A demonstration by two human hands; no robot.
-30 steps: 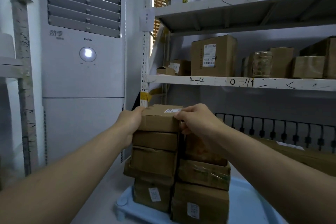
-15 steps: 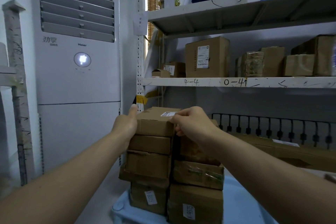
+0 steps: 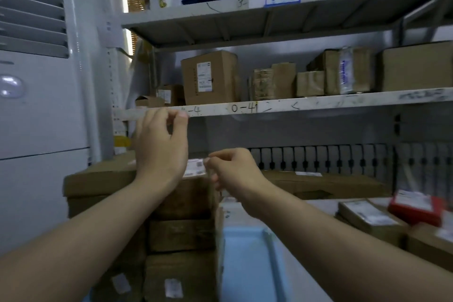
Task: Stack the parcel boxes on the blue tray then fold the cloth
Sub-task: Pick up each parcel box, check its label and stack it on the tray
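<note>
**Hands clear of the parcel stack**

While both of my hands hang in the air above the stacked parcel boxes (image 3: pixel 181 235), neither one grasps anything. My left hand (image 3: pixel 160 144) is raised in front of the shelf edge (image 3: pixel 269 106), fingers loosely curled and released. My right hand (image 3: pixel 232 171) sits lower, just beside the white label (image 3: pixel 195 167) on the top box (image 3: pixel 107 176), its fingers bent and relaxed; motion blur keeps me from telling whether it touches the box. The boxes stand in a pile on the left part of the blue tray (image 3: pixel 247 265). More cartons (image 3: pixel 367 220) and a red packet (image 3: pixel 416 206) lie to the right. A white air conditioner (image 3: pixel 36 110) stands at left.
</note>
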